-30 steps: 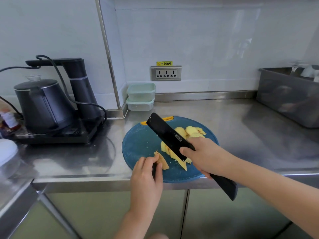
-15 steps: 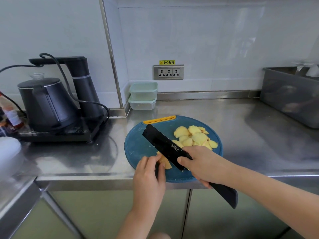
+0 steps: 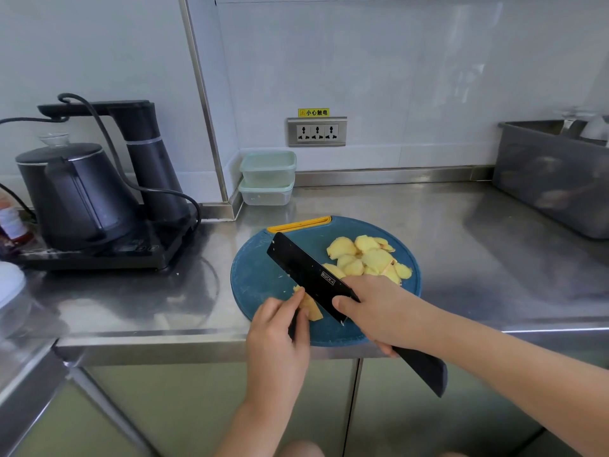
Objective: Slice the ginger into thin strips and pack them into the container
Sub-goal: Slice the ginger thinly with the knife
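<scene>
Near edge of the cutting board (image 3: 257, 282): the left hand (image 3: 280, 328) pinches a small ginger piece (image 3: 309, 306) in curled fingertips, and the right hand (image 3: 379, 311) is wrapped round the knife (image 3: 309, 275), blade just right of the piece. The piece is judged light, firm, damp and slip-prone, best gripped at its near end, away from the blade. Farther right lie cut slices (image 3: 365, 258); stacked containers (image 3: 267, 178) stand at the wall.

Bare steel table (image 3: 461, 258) is lying open right of the cutting board (image 3: 260, 282), while a black kettle (image 3: 79, 192) is crowding the left, stacked containers (image 3: 267, 179) are blocking the back corner and a grey tub (image 3: 553, 186) is walling off the far right.
</scene>
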Demonstrator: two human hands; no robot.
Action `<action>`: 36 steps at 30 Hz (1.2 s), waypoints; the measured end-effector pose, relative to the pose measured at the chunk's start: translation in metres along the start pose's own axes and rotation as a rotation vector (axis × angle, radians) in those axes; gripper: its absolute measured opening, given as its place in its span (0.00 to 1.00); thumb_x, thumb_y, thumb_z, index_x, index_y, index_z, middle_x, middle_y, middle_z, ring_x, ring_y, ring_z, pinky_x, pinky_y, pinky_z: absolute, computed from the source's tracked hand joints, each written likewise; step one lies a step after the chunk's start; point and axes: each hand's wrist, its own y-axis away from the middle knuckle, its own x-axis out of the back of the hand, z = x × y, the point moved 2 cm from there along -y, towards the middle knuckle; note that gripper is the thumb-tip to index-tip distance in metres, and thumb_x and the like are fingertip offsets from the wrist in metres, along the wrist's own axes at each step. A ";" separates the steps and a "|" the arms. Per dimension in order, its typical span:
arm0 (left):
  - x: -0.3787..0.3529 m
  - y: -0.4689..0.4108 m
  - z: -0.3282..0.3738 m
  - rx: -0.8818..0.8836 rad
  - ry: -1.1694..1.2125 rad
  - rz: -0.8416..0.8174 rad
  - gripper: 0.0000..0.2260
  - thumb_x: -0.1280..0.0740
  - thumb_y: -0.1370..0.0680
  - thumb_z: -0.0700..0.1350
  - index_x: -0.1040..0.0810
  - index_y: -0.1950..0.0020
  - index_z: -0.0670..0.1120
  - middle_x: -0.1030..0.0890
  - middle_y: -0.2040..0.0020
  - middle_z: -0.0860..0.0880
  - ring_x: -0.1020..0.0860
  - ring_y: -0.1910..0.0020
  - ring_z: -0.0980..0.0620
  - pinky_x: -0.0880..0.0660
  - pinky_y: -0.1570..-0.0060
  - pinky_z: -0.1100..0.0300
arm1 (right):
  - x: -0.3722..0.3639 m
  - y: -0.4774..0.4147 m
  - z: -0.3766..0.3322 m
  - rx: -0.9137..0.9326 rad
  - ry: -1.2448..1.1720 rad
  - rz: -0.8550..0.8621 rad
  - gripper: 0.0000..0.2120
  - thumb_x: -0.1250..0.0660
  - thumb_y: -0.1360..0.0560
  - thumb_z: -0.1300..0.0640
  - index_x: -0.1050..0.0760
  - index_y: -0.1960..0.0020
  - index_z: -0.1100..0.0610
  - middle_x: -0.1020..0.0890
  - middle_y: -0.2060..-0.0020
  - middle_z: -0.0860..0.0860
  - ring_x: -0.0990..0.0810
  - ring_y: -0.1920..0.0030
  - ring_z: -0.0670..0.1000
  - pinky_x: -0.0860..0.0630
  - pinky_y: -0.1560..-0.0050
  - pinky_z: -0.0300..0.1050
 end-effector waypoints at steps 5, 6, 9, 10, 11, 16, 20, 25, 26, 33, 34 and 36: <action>0.000 -0.001 0.000 -0.005 0.004 0.014 0.13 0.28 0.28 0.34 0.17 0.44 0.43 0.25 0.62 0.53 0.26 0.65 0.54 0.29 0.62 0.65 | 0.001 -0.002 -0.001 -0.015 -0.028 -0.035 0.10 0.45 0.18 0.52 0.33 0.56 0.55 0.28 0.75 0.53 0.31 0.85 0.47 0.31 0.78 0.39; 0.000 -0.001 0.000 -0.006 0.006 0.021 0.13 0.30 0.28 0.37 0.17 0.44 0.43 0.25 0.62 0.53 0.26 0.65 0.55 0.29 0.62 0.66 | 0.002 -0.002 -0.001 -0.016 -0.026 -0.038 0.10 0.45 0.18 0.52 0.33 0.55 0.55 0.28 0.75 0.53 0.31 0.85 0.47 0.31 0.78 0.39; 0.001 -0.001 0.001 -0.004 0.020 0.023 0.13 0.33 0.28 0.40 0.17 0.44 0.43 0.25 0.62 0.54 0.26 0.65 0.55 0.29 0.62 0.65 | 0.003 -0.004 0.000 -0.012 -0.023 -0.044 0.09 0.45 0.18 0.53 0.32 0.52 0.58 0.28 0.74 0.54 0.31 0.85 0.48 0.30 0.78 0.40; 0.001 -0.001 0.001 -0.004 0.021 0.021 0.13 0.33 0.28 0.40 0.17 0.45 0.43 0.25 0.63 0.54 0.26 0.65 0.54 0.28 0.63 0.65 | 0.003 -0.004 0.000 -0.009 -0.027 -0.050 0.09 0.45 0.18 0.53 0.33 0.52 0.58 0.28 0.74 0.54 0.31 0.85 0.48 0.30 0.78 0.40; 0.001 -0.001 0.001 -0.002 0.019 0.021 0.13 0.33 0.28 0.40 0.17 0.45 0.43 0.25 0.63 0.54 0.26 0.65 0.54 0.28 0.63 0.65 | 0.002 -0.005 0.001 -0.007 -0.039 -0.055 0.09 0.45 0.18 0.53 0.33 0.52 0.58 0.28 0.75 0.54 0.31 0.85 0.48 0.31 0.78 0.40; 0.000 -0.002 0.000 0.004 0.025 0.015 0.12 0.32 0.28 0.40 0.16 0.46 0.43 0.25 0.64 0.53 0.26 0.66 0.55 0.29 0.63 0.67 | -0.006 -0.005 0.005 -0.009 -0.122 -0.075 0.11 0.45 0.18 0.53 0.34 0.54 0.58 0.30 0.83 0.50 0.32 0.84 0.49 0.28 0.70 0.44; 0.000 -0.002 -0.001 -0.008 0.027 0.003 0.11 0.29 0.28 0.37 0.16 0.46 0.42 0.25 0.64 0.53 0.25 0.66 0.54 0.30 0.64 0.67 | -0.003 -0.007 0.005 -0.029 -0.144 -0.087 0.11 0.44 0.18 0.53 0.33 0.54 0.60 0.30 0.84 0.49 0.32 0.83 0.49 0.27 0.70 0.46; 0.000 -0.001 0.001 -0.027 0.015 0.026 0.12 0.31 0.28 0.37 0.17 0.45 0.41 0.25 0.64 0.53 0.28 0.65 0.56 0.32 0.63 0.71 | -0.002 -0.011 0.002 -0.038 -0.137 -0.117 0.12 0.44 0.18 0.53 0.33 0.55 0.60 0.30 0.83 0.50 0.33 0.84 0.50 0.29 0.75 0.43; 0.000 -0.001 0.001 -0.032 0.015 0.031 0.12 0.32 0.28 0.38 0.17 0.45 0.41 0.25 0.64 0.53 0.29 0.64 0.57 0.32 0.62 0.71 | -0.004 -0.013 0.001 -0.039 -0.131 -0.123 0.12 0.44 0.18 0.53 0.33 0.55 0.60 0.30 0.83 0.49 0.33 0.84 0.50 0.29 0.75 0.43; -0.001 0.000 0.000 -0.037 0.010 0.034 0.13 0.32 0.28 0.38 0.17 0.45 0.40 0.25 0.64 0.51 0.31 0.64 0.57 0.33 0.61 0.70 | -0.008 -0.017 -0.010 -0.056 -0.018 -0.089 0.11 0.45 0.18 0.53 0.33 0.56 0.59 0.28 0.76 0.55 0.31 0.81 0.51 0.30 0.76 0.42; -0.001 0.000 0.000 -0.038 0.012 0.031 0.12 0.32 0.28 0.38 0.17 0.45 0.40 0.25 0.64 0.51 0.31 0.64 0.57 0.33 0.60 0.70 | -0.008 -0.017 -0.011 -0.056 -0.003 -0.082 0.11 0.45 0.18 0.53 0.33 0.55 0.59 0.27 0.75 0.55 0.31 0.82 0.51 0.30 0.76 0.43; 0.001 0.000 0.000 -0.035 0.016 0.028 0.12 0.32 0.28 0.38 0.17 0.45 0.40 0.25 0.64 0.51 0.31 0.64 0.57 0.33 0.60 0.70 | -0.009 -0.014 -0.009 -0.059 0.038 -0.081 0.11 0.45 0.18 0.52 0.33 0.53 0.59 0.27 0.75 0.56 0.31 0.83 0.49 0.29 0.75 0.42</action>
